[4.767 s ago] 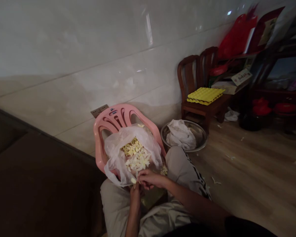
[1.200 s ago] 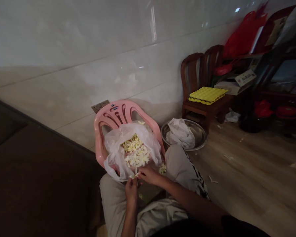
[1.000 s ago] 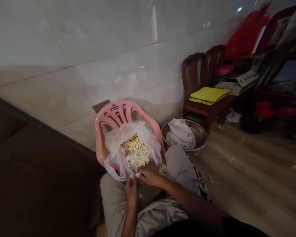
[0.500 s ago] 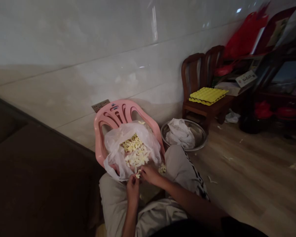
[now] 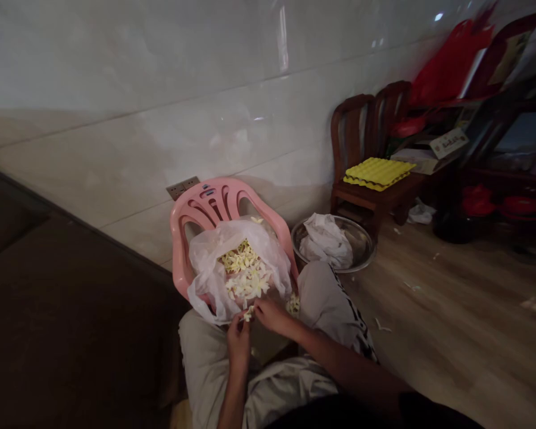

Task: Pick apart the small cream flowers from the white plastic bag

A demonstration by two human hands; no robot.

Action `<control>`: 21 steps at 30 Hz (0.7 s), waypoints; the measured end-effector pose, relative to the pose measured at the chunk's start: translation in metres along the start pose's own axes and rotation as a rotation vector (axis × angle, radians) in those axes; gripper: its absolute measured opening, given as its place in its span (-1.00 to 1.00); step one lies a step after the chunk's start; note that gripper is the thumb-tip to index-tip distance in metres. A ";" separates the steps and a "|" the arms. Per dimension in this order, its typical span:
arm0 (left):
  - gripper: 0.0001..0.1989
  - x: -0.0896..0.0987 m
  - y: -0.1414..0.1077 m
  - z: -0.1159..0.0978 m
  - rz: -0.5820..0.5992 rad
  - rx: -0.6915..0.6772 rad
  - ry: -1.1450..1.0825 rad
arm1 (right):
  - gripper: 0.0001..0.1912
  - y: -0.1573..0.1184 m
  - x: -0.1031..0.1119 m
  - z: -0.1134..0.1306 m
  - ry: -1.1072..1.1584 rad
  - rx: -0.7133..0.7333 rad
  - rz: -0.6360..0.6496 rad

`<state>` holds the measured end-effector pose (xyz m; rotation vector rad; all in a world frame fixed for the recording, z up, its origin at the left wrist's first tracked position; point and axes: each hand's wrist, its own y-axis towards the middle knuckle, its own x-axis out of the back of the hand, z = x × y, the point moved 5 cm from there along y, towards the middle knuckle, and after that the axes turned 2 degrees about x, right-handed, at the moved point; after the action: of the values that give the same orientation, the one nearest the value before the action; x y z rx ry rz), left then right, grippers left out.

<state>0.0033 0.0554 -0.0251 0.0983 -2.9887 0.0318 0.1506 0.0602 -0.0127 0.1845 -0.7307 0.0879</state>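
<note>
The left hand (image 5: 238, 341) and the right hand (image 5: 272, 316) are being held close together, over the near edge of a translucent plastic bag (image 5: 205, 241); a small white blossom (image 5: 249, 313) is being pinched in the left fingertips, while the right fingertips are being held right beside it, and whether it is also being gripped by them cannot be told; the exact part being grasped is being hidden by the fingers and the dim light.

More cream-white blossoms (image 5: 249, 283) are being held in a loose heap in the open bag, which is being supported by the seat of a pink plastic armchair (image 5: 177, 256).

By judgement, something very light is being handled; the petals are probably soft, easily bruised and perhaps slightly slick if damp, so only a faint pinch is being called for; the stalk or the firmer base is being favoured as the place to take hold, the petal tips being too easily creased or torn.
</note>
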 end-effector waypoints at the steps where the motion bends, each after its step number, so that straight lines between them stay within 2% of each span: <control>1: -0.64 -0.001 -0.001 -0.004 0.015 -0.032 0.027 | -0.81 0.000 0.000 -0.001 -0.020 -0.034 -0.010; 4: -0.66 -0.003 -0.002 -0.011 0.043 -0.087 0.101 | -0.83 -0.001 -0.001 -0.004 -0.048 -0.145 -0.019; 6: -0.67 -0.003 -0.003 -0.013 0.047 -0.099 0.111 | -0.83 -0.001 -0.001 -0.006 -0.025 -0.170 -0.013; 10: -0.63 0.000 0.000 -0.005 -0.011 -0.061 0.039 | -0.83 0.001 0.002 -0.001 0.032 -0.041 -0.005; 15: -0.49 0.005 0.001 0.010 -0.081 0.109 -0.118 | -0.81 -0.003 0.006 0.009 0.030 0.073 -0.015; 21: -0.42 0.006 -0.002 0.008 -0.103 0.181 -0.164 | -0.83 -0.006 0.011 0.023 0.075 0.174 -0.007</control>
<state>-0.0041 0.0532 -0.0317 0.2879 -3.1321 0.2974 0.1450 0.0499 0.0104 0.3476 -0.6471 0.1508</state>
